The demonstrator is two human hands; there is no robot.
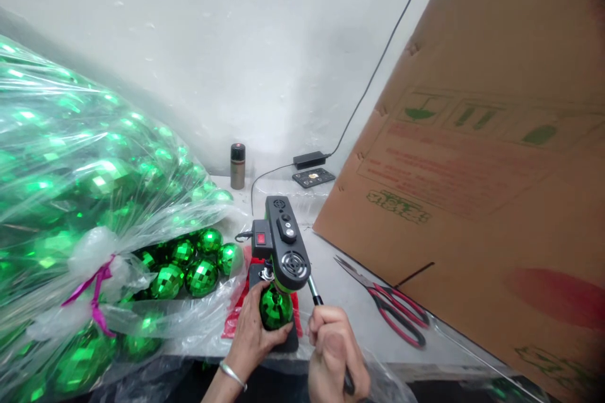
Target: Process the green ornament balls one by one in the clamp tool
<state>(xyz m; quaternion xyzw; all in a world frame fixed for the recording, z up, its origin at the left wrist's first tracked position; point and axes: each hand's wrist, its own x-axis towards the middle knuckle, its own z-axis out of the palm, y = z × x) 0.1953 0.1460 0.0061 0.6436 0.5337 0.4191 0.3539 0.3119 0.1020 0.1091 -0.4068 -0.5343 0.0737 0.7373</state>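
My left hand (252, 332), a silver bangle on its wrist, is closed around a shiny green faceted ball ornament (276, 308). The ball sits under the head of a small black bench press-like machine (285, 236) with a red switch and round vents. In my right hand (336, 349) is the machine's lever handle (314, 289), fingers wrapped about its black grip. Beneath the machine's black base lies a red sheet (235, 322). The contact between machine head and ball top is mostly hidden.
Left, a big clear plastic bag (101, 157) bulges with green balls, several showing at its opening, tied with a magenta ribbon (97, 302). Red-handled scissors (390, 302) lie before a large cardboard box (463, 170). Behind are a bottle (237, 167), black adapter (309, 159) and phone (312, 177).
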